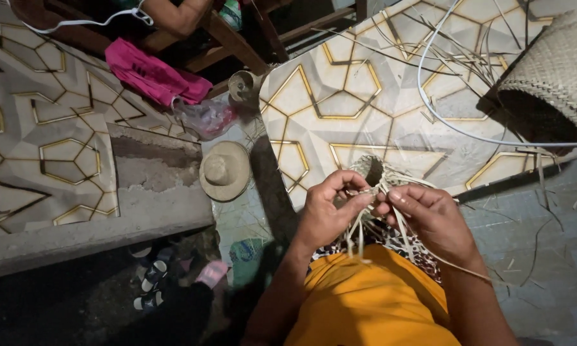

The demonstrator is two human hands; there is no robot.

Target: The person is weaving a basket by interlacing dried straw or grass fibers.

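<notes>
Fingers of both hands are being pinched shut on pale straw strands at the rim of a small half-woven basket, which is being held just above the lap, over the yellow garment. The left hand and the right hand are being kept almost touching, equally near the weave, which lies straight ahead of the fingertips. Loose strands are being left hanging downward between the wrists, long axis toward the body. Open room is being offered ahead on the patterned floor; a large woven basket is lying far right, a straw hat to the left.
</notes>
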